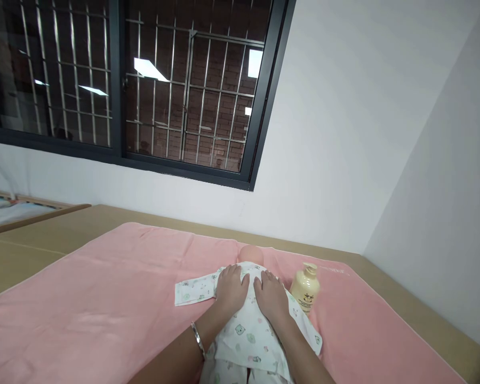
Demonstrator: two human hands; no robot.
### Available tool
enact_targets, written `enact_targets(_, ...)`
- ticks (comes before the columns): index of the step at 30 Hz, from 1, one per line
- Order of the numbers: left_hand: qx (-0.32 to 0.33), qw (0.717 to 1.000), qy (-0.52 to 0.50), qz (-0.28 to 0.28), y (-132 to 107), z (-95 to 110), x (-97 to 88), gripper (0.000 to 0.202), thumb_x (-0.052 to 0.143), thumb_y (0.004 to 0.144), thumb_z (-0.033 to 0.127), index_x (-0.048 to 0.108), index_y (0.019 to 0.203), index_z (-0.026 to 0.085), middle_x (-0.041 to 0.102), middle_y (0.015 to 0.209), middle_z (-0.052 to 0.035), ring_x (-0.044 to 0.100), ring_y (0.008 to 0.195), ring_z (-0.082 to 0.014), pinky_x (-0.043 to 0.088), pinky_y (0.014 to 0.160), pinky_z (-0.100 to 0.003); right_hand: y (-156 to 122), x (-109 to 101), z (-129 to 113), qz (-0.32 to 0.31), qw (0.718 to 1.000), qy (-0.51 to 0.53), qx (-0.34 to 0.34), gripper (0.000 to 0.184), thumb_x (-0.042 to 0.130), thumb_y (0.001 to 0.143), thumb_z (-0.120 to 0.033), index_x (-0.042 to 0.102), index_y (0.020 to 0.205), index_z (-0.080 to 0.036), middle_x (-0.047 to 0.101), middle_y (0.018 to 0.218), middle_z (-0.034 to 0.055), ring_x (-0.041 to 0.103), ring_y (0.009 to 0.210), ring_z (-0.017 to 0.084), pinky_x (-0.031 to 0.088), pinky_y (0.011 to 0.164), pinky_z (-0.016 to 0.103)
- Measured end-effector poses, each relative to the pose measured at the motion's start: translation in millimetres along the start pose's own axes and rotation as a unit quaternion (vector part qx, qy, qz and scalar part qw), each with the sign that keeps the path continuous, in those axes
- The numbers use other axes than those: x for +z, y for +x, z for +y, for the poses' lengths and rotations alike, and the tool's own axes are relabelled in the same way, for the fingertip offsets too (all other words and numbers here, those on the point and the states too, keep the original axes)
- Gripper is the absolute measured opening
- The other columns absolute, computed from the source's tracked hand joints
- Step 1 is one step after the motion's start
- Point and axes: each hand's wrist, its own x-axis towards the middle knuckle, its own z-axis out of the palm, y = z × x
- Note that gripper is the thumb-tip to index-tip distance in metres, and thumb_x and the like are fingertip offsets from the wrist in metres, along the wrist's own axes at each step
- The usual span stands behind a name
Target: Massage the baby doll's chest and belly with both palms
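A baby doll lies on a pink blanket [96,288], dressed in a white printed shirt [250,330] and matching trousers [224,372]. Only the rounded top of the doll's head [250,255] shows beyond the collar. My left hand [231,290] rests flat on the upper left of the shirt, fingers stretched out. On the upper right of the shirt lies my right hand [271,293], also flat with fingers extended. One sleeve [194,289] spreads out to the left; the other slants down to the right. A pale yellow pump bottle [306,288] stands just right of the doll.
The blanket covers a tan padded surface [36,240], which meets a white wall [324,133] at the back and right. A dark-framed window [118,80] with metal bars is above. At far left is a wooden-edged bed or crib [36,216] with bedding.
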Motion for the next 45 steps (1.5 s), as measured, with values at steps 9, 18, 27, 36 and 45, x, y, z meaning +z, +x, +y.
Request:
enact_targets(9,-0.007,1.0,-0.019,0.011,0,-1,1.3,0.042,0.04,0.093,0.037,0.061,0.121,0.016,0.063,0.125,-0.0111,0.052,0.122,-0.0263,0.032,0.108,-0.039,-1,-1,-1,0.006,1.0,0.002,0.0,0.049,0.025,0.097,-0.034,0.059,0.122,-0.01,0.052,0.137,0.0175,0.042,0.133,0.027,0.026,0.108,0.041)
enact_targets(18,-0.024,1.0,0.01,0.014,-3,3,-1.5,0.041,0.04,0.092,0.038,0.061,0.118,0.014,0.064,0.121,-0.0114,0.053,0.117,-0.0265,0.035,0.104,-0.039,-3,-7,-5,0.005,1.0,-0.006,0.022,0.044,0.029,0.095,-0.033,0.061,0.117,-0.011,0.061,0.125,0.0177,0.054,0.117,0.028,0.033,0.1,0.037)
enact_targets(27,0.016,0.999,-0.026,0.019,3,-1,2.0,0.032,0.04,0.092,0.033,0.062,0.109,0.016,0.066,0.112,-0.0098,0.057,0.11,-0.0242,0.036,0.101,-0.04,7,-3,7,-0.009,0.997,0.045,-0.065,0.047,0.03,0.093,-0.021,0.049,0.136,-0.016,0.057,0.133,0.0099,0.052,0.12,0.022,0.032,0.1,0.033)
enact_targets(36,0.009,0.995,-0.071,0.068,-2,-2,6.3,0.027,0.044,0.09,0.028,0.069,0.096,0.019,0.069,0.108,-0.008,0.06,0.107,-0.0232,0.041,0.097,-0.038,-9,-8,-21,0.026,0.997,-0.067,0.01,0.037,0.032,0.095,-0.019,0.066,0.105,-0.01,0.068,0.103,0.0174,0.062,0.102,0.027,0.038,0.092,0.037)
enact_targets(45,0.046,0.996,-0.061,0.034,4,-4,5.9,0.033,0.045,0.091,0.032,0.066,0.115,0.026,0.065,0.121,-0.0041,0.055,0.118,-0.0221,0.036,0.106,-0.04,7,-1,7,0.015,0.994,0.053,-0.09,0.046,0.03,0.095,-0.023,0.052,0.135,-0.016,0.053,0.139,0.0091,0.045,0.13,0.021,0.028,0.108,0.034)
